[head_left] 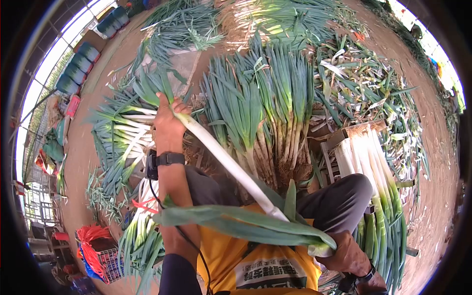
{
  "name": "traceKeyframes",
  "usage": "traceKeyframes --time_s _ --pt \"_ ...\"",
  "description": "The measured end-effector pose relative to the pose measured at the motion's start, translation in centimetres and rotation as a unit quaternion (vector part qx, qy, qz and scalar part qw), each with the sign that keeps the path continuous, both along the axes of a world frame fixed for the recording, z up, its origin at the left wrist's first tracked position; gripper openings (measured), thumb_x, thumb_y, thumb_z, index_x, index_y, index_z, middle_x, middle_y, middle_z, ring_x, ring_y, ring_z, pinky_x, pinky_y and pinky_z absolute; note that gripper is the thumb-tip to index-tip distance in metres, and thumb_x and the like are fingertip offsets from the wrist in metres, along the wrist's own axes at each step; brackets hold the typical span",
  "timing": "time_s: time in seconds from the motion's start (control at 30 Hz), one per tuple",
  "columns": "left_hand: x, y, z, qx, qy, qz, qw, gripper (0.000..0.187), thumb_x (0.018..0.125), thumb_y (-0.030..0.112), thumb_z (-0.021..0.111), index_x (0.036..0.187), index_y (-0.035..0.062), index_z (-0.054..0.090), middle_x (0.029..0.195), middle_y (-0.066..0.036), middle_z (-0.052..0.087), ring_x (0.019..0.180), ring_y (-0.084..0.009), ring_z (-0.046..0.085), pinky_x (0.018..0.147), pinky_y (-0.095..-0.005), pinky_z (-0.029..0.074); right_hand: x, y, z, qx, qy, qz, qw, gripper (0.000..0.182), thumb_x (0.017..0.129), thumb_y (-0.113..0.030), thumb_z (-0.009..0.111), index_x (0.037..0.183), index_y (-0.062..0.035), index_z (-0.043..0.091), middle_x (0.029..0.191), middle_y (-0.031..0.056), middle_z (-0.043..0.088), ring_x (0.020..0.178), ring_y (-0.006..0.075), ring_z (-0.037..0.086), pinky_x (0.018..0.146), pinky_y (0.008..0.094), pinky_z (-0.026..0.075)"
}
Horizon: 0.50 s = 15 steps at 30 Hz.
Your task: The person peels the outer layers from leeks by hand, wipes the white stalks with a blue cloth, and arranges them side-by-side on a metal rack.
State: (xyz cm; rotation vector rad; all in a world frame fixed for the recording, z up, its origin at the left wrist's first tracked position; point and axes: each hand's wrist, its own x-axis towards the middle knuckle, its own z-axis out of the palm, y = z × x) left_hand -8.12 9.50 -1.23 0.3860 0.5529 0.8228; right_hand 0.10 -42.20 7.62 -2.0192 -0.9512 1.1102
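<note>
Across the brown floor (427, 216), a large bundle of unpeeled leeks (260, 103) is standing beyond the lap. A stack of white-stemmed leeks (366, 162) is lying on the right, and a pile of leeks (130, 128) is spreading on the left. Over the lap, one long leek (226, 160) is slanting; the left hand's (169, 120) fingers are grasping it below its leaves. The right hand's (346, 255) partly hidden fingers are grasping a loose leaf (241, 223) crossing its near end.
</note>
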Motion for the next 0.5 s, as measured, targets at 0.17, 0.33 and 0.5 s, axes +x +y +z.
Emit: traceKeyframes --time_s 0.17,0.33,0.5 --pt "-3.4 5.7 -0.3 0.070 0.109 0.206 0.970 0.056 0.098 0.062 0.046 0.081 0.0095 0.043 0.064 0.002 0.036 0.053 -0.0123 0.035 0.051 -0.0278 0.036 0.1 -9.6 -1.5 -0.163 -0.054 0.025 0.985 0.038 0.070 -0.026 0.083 0.091 0.0033 0.073 0.075 0.0186 0.072 0.064 0.0298 0.071 0.064 0.0371 0.056" --pt "-1.3 3.9 1.2 0.088 0.118 0.206 0.967 0.055 0.095 0.062 0.055 0.079 0.0104 0.046 0.065 0.001 0.040 0.056 -0.0169 0.038 0.057 -0.0336 0.039 3.5 -9.0 -2.1 -0.100 -0.181 0.041 0.978 0.041 0.068 -0.028 0.086 0.087 0.0057 0.073 0.074 0.0189 0.072 0.064 0.0313 0.071 0.068 0.0354 0.059" --pt "0.9 0.8 1.2 0.121 0.084 0.150 0.978 0.062 0.083 0.067 0.068 0.086 0.0079 0.050 0.067 -0.004 0.046 0.064 -0.0208 0.045 0.066 -0.0355 0.042 23.5 -2.2 4.3 0.035 -0.291 -0.001 0.956 0.079 0.071 -0.050 0.068 0.113 0.0155 0.057 0.095 0.0245 0.066 0.076 0.0327 0.068 0.069 0.0416 0.055"
